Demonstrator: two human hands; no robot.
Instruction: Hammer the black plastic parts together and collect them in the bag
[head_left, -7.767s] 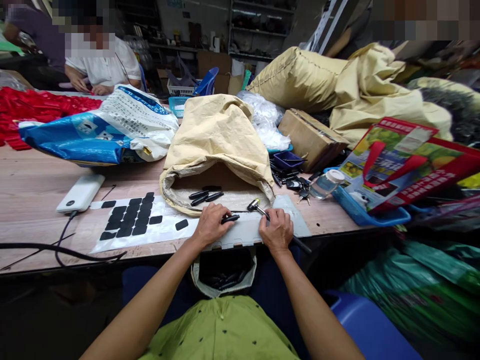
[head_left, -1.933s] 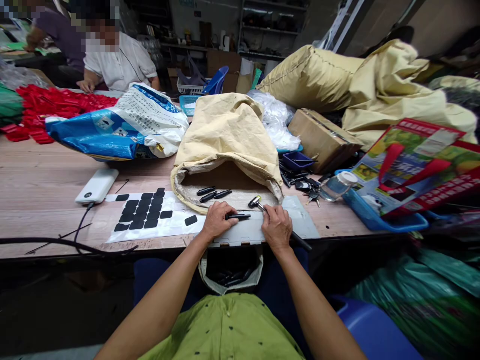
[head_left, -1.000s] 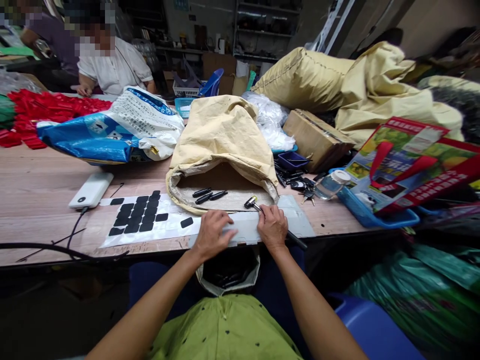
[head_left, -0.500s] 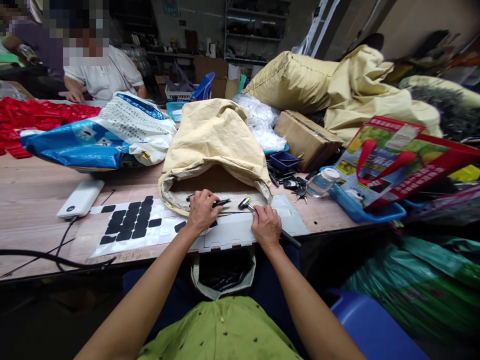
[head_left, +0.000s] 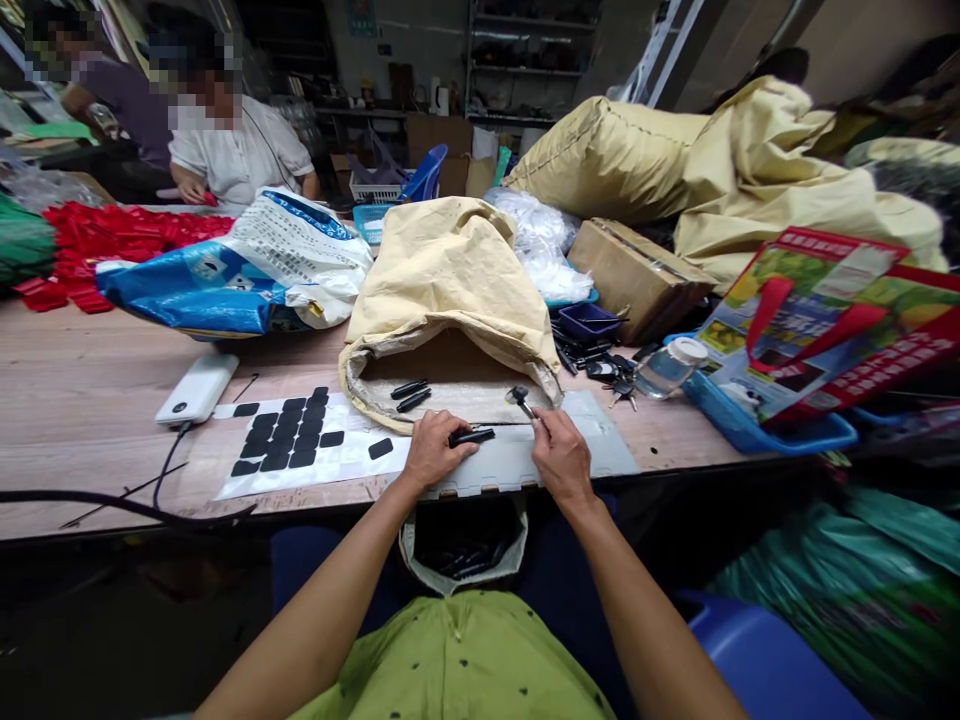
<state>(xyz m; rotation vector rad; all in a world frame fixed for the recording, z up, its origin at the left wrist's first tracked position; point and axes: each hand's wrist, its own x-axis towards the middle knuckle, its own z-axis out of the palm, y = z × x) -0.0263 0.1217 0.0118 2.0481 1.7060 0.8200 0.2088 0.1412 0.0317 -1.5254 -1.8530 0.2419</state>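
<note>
My left hand [head_left: 438,450] is closed on a slim black tube-like piece [head_left: 474,436], held low over a pale grey board [head_left: 501,462] at the table's front edge. My right hand [head_left: 562,456] grips a small hammer [head_left: 519,396], its head raised just right of that piece. Beyond both hands lies a cream cloth sack [head_left: 454,265] with its mouth open toward me. Two more black pieces [head_left: 412,401] rest on the lower lip of the sack. Left of my left hand is a white sheet [head_left: 352,418] bearing black rounded squares [head_left: 288,432].
A white power bank [head_left: 197,388] with a cable lies left. Beyond it are a blue-white bag [head_left: 247,265] and red pieces [head_left: 142,232]; a person in white [head_left: 240,150] sits behind. At right stand a jar [head_left: 670,368] and blue basket [head_left: 772,428]. An open container [head_left: 461,582] is at my lap.
My left hand has drawn back from the sack mouth to the board with one black piece, leaving two on the sack's lip. The hammer head has lifted and turned.
</note>
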